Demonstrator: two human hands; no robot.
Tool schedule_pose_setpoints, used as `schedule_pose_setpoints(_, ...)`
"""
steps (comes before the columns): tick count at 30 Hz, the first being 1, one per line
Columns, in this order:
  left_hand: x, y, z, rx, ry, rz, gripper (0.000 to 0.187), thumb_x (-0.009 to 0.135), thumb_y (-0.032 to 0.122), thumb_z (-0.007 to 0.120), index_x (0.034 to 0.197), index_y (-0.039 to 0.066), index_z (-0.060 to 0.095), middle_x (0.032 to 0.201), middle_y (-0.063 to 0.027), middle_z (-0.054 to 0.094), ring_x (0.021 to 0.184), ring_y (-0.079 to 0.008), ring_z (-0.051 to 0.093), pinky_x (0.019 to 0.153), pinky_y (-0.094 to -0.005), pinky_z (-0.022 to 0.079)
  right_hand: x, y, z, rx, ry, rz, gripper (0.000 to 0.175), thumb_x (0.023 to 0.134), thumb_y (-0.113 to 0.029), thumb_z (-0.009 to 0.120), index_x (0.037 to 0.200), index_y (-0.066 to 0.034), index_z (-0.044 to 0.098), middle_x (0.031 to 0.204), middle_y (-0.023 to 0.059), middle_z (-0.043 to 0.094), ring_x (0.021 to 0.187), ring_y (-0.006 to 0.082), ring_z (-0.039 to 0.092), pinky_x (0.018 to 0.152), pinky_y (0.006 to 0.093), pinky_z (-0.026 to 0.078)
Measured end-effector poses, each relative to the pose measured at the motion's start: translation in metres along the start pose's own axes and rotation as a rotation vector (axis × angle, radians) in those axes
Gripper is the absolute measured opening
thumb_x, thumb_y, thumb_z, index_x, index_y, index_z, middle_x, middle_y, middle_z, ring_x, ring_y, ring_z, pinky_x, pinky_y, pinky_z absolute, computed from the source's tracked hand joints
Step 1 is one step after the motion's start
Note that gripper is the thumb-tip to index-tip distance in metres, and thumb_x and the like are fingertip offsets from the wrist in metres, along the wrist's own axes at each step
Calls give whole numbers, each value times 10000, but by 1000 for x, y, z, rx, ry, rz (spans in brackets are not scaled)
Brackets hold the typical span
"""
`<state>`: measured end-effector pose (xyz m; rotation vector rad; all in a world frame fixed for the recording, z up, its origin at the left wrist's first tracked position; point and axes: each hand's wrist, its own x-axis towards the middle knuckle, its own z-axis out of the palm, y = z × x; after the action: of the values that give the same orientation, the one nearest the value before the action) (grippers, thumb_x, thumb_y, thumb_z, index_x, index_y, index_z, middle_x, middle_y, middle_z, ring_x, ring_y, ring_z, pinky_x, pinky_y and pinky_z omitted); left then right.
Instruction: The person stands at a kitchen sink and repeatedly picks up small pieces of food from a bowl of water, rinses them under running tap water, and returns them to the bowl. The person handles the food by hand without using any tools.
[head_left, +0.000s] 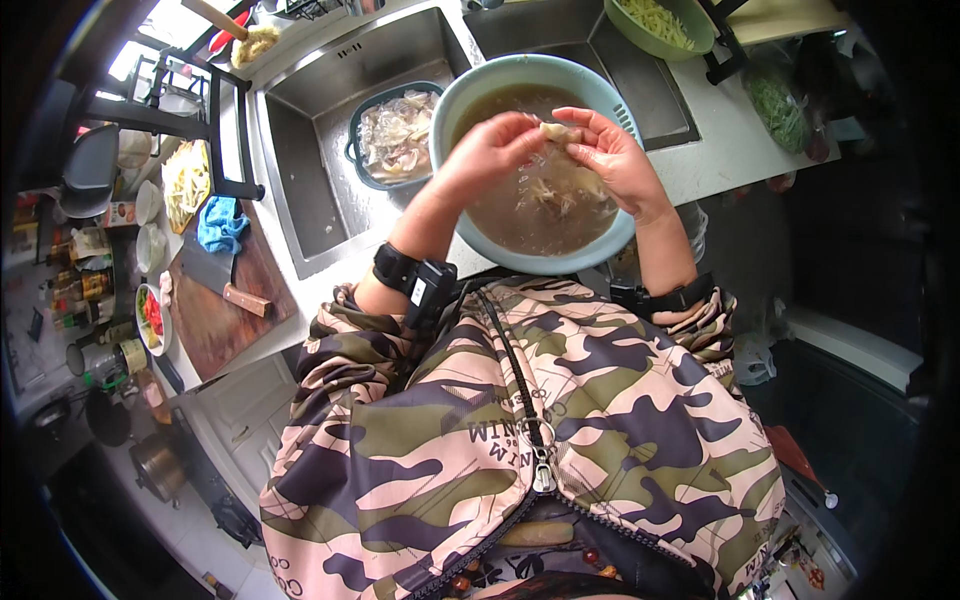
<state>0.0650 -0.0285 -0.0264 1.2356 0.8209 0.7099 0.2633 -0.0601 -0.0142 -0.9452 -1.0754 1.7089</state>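
Both hands are raised over a large pale blue plastic basin (444, 135) of murky brown water. Between them is a small pale, wet piece of food (559, 133), perhaps meat; its exact kind is unclear. My left hand (504, 146) pinches its left side with thumb and fingers. My right hand (611, 154) holds its right side, fingers curled. More pale pieces (562, 196) lie in the water beneath the hands. In the steel sink, left of the basin, a dark teal plastic basket (355, 146) holds many pale, translucent, wet pieces (399, 135).
A cleaver (247, 300) and a blue cloth (222, 225) lie on a wooden cutting board (217, 337) at the left. A green bowl of pale strips (660, 41) stands at the upper right. Bagged greens (780, 109) are farther right. A black rack (244, 135) stands left of the sink.
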Motion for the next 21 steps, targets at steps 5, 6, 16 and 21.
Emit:
schedule_pose_setpoints(5,2,-16,16,-210,26,-27,201,909,166,623,1029,6,604,960,-37,640,834,-92,614,736,-233,513,8,19,-2,-185,209,-27,88,867,-54,649,939,-28,607,889,14,619,833,77,572,766,217,477)
schedule_pose_setpoints(6,3,-19,15,-176,59,-28,183,904,151,626,1015,7,605,939,-33,643,806,-90,614,718,-231,513,8,25,-5,-247,238,0,74,868,-59,650,919,-29,605,869,8,618,815,72,566,747,214,474)
schedule_pose_setpoints(16,1,-40,6,1210,216,-52,176,837,211,590,877,65,680,804,-127,657,808,-323,638,725,-410,505,13,25,-43,-773,318,-3,121,856,-26,607,974,-12,586,912,48,616,832,130,583,784,255,472)
schedule_pose_setpoints(21,-8,-34,13,1353,16,-18,368,790,403,656,758,37,690,881,-141,612,880,-307,610,782,-397,489,26,58,-28,-1173,38,110,254,809,2,509,1056,-2,567,1097,202,548,1015,355,555,893,385,455)
